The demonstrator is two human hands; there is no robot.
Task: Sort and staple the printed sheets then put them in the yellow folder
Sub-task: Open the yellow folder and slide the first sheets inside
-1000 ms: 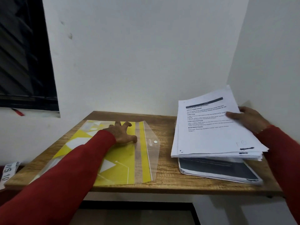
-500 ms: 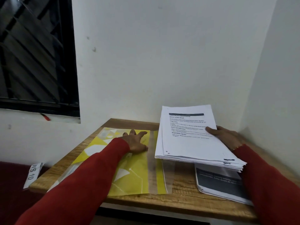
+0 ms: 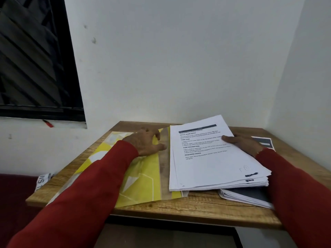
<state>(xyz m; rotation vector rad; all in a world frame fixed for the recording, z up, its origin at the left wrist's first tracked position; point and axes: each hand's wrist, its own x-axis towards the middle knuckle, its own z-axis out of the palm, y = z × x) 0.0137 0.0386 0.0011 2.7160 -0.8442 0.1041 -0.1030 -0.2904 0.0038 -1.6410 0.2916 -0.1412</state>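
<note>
1. We see a wooden table (image 3: pixel 197 206) set into a corner of white walls, with a dark window (image 3: pixel 32 56) up on the left.
2. The yellow folder (image 3: pixel 143 176) lies flat on the left half of the table, its clear flap edge running under the paper beside it.
3. The stack of printed sheets (image 3: pixel 211 163) sits right of the folder, its left edge overlapping the folder's flap strip; the top page carries printed headings and a pen mark near the lower right corner.
4. A second pile of sheets (image 3: pixel 249 196), with a dark cover page, lies on the table beneath and to the right of the stack.
5. Our left hand (image 3: pixel 145 140) rests on the folder, fingers spread and fairly straight, pressing it down without gripping.
6. Our right hand (image 3: pixel 241 142) holds the stack at its right edge, thumb on top of the page; the fingers go beneath and are hidden.
7. A white label (image 3: pixel 42 181) with dark letters hangs off the table's left edge.
</note>
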